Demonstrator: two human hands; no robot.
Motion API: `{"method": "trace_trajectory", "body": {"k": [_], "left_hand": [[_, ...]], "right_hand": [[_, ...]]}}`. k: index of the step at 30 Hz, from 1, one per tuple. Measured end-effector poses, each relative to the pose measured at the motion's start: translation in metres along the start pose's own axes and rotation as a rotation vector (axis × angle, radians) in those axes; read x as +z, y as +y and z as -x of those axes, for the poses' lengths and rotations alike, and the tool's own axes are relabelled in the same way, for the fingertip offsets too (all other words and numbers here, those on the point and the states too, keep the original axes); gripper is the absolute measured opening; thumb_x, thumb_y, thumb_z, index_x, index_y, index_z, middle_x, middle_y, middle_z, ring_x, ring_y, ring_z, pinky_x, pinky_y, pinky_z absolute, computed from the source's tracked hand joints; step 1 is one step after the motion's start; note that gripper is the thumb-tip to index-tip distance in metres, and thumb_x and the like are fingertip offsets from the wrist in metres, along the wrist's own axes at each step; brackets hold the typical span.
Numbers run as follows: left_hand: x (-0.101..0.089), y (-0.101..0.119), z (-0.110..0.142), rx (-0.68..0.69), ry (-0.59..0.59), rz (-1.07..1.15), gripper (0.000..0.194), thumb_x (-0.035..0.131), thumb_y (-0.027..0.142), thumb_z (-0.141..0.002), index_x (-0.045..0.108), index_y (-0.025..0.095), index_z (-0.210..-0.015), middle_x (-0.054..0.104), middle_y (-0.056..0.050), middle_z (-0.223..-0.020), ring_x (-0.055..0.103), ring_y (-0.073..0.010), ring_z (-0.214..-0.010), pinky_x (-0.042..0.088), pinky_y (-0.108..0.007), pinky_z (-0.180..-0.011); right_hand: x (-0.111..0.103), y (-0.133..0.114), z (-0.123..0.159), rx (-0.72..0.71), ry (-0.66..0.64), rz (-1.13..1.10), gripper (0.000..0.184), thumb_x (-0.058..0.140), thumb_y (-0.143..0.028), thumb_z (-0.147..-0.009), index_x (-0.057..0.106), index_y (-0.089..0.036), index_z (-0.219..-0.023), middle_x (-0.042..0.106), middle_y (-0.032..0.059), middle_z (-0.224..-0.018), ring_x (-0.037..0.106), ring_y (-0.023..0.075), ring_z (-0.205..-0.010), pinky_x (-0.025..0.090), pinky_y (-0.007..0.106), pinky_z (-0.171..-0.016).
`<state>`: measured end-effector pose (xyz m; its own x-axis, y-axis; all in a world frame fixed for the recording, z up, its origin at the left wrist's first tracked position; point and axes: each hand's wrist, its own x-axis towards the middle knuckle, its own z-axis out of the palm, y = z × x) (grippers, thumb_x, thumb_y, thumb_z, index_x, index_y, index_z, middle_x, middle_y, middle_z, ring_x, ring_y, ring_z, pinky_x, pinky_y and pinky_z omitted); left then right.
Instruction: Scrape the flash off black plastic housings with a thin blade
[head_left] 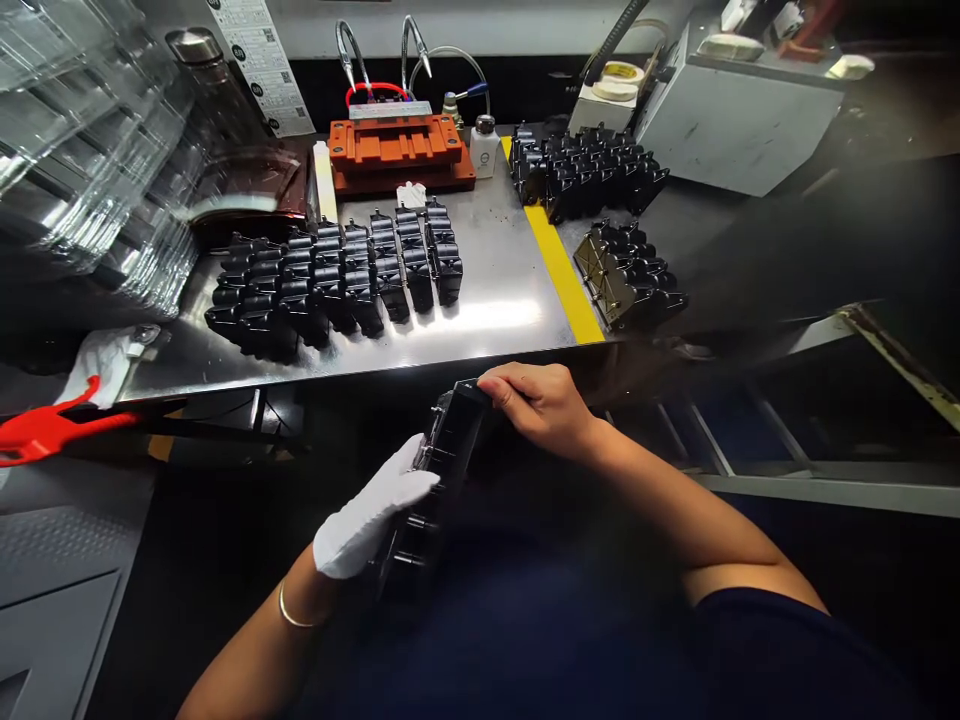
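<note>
The step in hand looks like two-handed handling of a single ribbed black part (463, 425), held off the counter (495, 265) in the space between its front edge and the person's body. The left grip (379, 505), in a white glove, is closed around the part's side near the middle, with the thumb laid across the near face. The bare right grip (544, 405) is closed too, thumb and bent fingers pinching the upper end. The part slants, that end leaning toward the counter and to the right; its lower end fades into the dark clothing, so what lies there cannot be told. Beyond it, similar parts stand in rows (337, 275) left of a yellow stripe (564, 275), with another cluster (604, 170) and a smaller group (630, 275) toward the right. As a judgement, the next move calls for a steady left grip, so that the right can work along the end without the slim part twisting.
</note>
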<state>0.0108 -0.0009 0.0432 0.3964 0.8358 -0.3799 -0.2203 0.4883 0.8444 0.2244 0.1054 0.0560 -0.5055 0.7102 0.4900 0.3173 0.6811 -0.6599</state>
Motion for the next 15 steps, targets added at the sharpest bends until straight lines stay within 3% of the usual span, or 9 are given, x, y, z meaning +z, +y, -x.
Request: {"method": "trace_trajectory", "body": {"k": [7,11,13,15], "left_hand": [[0.004,0.0,-0.003,-0.026,0.062,-0.15,0.042,0.059,0.042,-0.086,0.056,0.023,-0.124,0.061,-0.006,-0.11,0.053,-0.0252,-0.104,0.045,-0.041,-0.091],[0.005,-0.002,-0.008,0.01,0.083,-0.187,0.041,0.056,0.047,-0.087,0.058,0.021,-0.12,0.062,-0.007,-0.117,0.055,-0.0265,-0.108,0.045,-0.043,-0.096],[0.005,-0.004,-0.011,0.071,0.211,-0.242,0.047,0.057,0.05,-0.086,0.055,0.021,-0.124,0.061,-0.009,-0.122,0.055,-0.0282,-0.113,0.042,-0.044,-0.1],[0.005,-0.01,-0.014,0.149,0.417,-0.354,0.059,0.068,0.049,-0.077,0.052,0.022,-0.127,0.062,-0.009,-0.124,0.055,-0.0297,-0.117,0.041,-0.046,-0.103]], "right_hand": [[0.005,-0.009,0.008,0.038,-0.169,0.269,0.041,0.041,-0.034,-0.099,0.063,-0.016,-0.069,0.065,0.0019,-0.061,0.059,0.0107,-0.055,0.04,0.022,-0.054],[-0.001,-0.008,0.008,-0.053,-0.164,0.202,0.037,0.041,-0.03,-0.099,0.064,-0.016,-0.073,0.067,0.002,-0.064,0.062,0.0109,-0.059,0.042,0.022,-0.056],[-0.007,-0.009,0.007,-0.098,-0.087,0.132,0.034,0.039,-0.028,-0.1,0.065,-0.015,-0.082,0.07,0.0041,-0.073,0.065,0.0115,-0.067,0.046,0.021,-0.062],[-0.013,-0.01,0.006,-0.139,-0.024,0.149,0.032,0.04,-0.031,-0.1,0.065,-0.013,-0.088,0.071,0.006,-0.077,0.064,0.0123,-0.069,0.047,0.022,-0.064]]}}
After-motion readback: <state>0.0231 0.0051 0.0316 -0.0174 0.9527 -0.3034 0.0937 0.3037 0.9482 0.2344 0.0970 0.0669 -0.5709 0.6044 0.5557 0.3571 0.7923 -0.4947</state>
